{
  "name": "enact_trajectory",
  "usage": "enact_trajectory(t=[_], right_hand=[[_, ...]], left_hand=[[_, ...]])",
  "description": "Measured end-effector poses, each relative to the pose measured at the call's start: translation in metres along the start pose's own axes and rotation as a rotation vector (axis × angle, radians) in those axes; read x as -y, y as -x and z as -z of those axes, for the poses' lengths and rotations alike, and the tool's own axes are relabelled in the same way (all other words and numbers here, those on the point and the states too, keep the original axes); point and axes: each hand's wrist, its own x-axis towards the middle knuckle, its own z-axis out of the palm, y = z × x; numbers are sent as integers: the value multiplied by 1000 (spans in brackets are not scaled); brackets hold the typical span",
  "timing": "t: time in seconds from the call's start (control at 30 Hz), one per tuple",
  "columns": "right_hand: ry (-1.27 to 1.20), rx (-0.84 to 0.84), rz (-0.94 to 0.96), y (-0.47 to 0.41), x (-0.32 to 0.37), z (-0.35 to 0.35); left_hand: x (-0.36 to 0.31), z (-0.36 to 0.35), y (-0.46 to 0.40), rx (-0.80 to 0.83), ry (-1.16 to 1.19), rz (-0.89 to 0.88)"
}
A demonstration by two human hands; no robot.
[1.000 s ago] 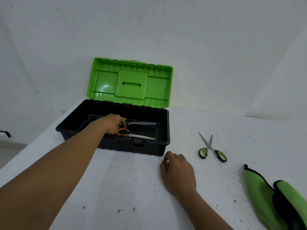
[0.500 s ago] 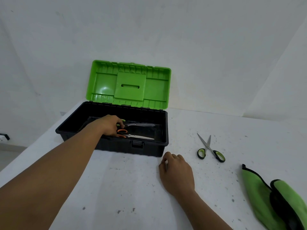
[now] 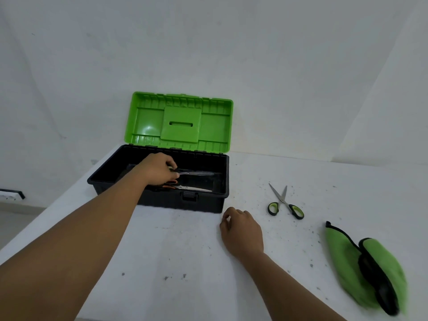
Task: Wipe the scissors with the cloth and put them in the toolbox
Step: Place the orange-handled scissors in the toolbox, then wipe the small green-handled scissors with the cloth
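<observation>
A black toolbox [image 3: 203, 201] with its green lid [image 3: 181, 122] raised stands at the back of the white table. Two pairs of scissors lie inside it: a dark-handled pair [image 3: 196, 173] and an orange-handled pair [image 3: 187, 187] nearer the front wall. My left hand [image 3: 157, 169] reaches into the box, fingers curled on the dark pair's handle. My right hand [image 3: 240, 230] rests on the table in front of the box, loosely curled and holding nothing. A green-handled pair of scissors [image 3: 285, 203] lies on the table with blades apart. The green cloth [image 3: 345, 256] lies at the right.
The white table [image 3: 180, 251] is speckled with dark crumbs, thickest around the green-handled scissors. A white wall rises close behind the toolbox. The table's left edge drops off beside the box, and a wall socket [image 3: 11, 194] shows lower left.
My left hand has shifted slightly back inside the box, from the orange handles to the dark-handled pair; the orange handle shows more. My right hand has stayed put.
</observation>
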Motion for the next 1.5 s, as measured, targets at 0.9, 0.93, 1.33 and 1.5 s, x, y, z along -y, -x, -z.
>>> enact_trajectory(t=[0.9,0.93,1.33,1.5], right_hand=[[61,87,-216,58,-129,142],[63,90,-219,58,-133,143],[-65,179,-332,50,-152,129],[-291,131,-457,44,-150,130]], left_hand=[[-236,-183,46,198,-131,-109],[-241,-192,43,185,-158,-81],[-253,-216,36,76,65,111],[-253,-209,62,78,234,78]])
